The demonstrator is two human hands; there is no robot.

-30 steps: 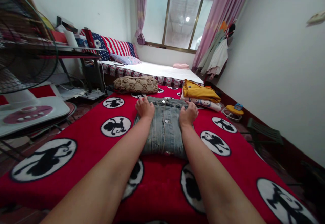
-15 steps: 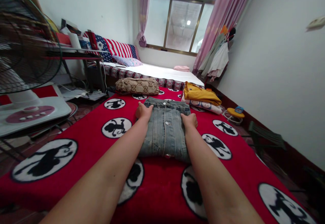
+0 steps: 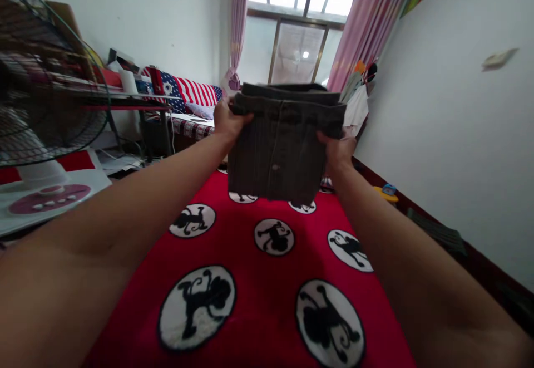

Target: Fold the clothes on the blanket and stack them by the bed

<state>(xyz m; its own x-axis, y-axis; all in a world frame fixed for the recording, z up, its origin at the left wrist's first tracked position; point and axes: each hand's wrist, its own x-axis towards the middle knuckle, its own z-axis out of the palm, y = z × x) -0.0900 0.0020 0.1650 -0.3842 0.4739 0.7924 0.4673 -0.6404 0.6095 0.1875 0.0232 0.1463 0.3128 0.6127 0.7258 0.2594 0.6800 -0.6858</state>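
Observation:
A folded denim jacket (image 3: 283, 145) hangs in the air in front of me, lifted off the red blanket (image 3: 250, 279) with round black-and-white monkey prints. My left hand (image 3: 227, 120) grips the jacket's upper left edge, fingers wrapped round it. My right hand (image 3: 339, 150) holds its right side lower down, fingers closed under the cloth. The jacket looks dark against the bright window and hides whatever lies behind it.
A standing fan (image 3: 45, 106) with a white base (image 3: 50, 198) stands at the left. Behind it is a cluttered desk (image 3: 125, 95) and a bed with a flag-patterned pillow (image 3: 192, 91). Pink curtains (image 3: 367, 23) frame the window; clothes (image 3: 359, 101) hang by the right wall.
Both hands took hold of the folded denim jacket's sides and lifted it off the red blanket up to chest height. The view tilted upward with it.

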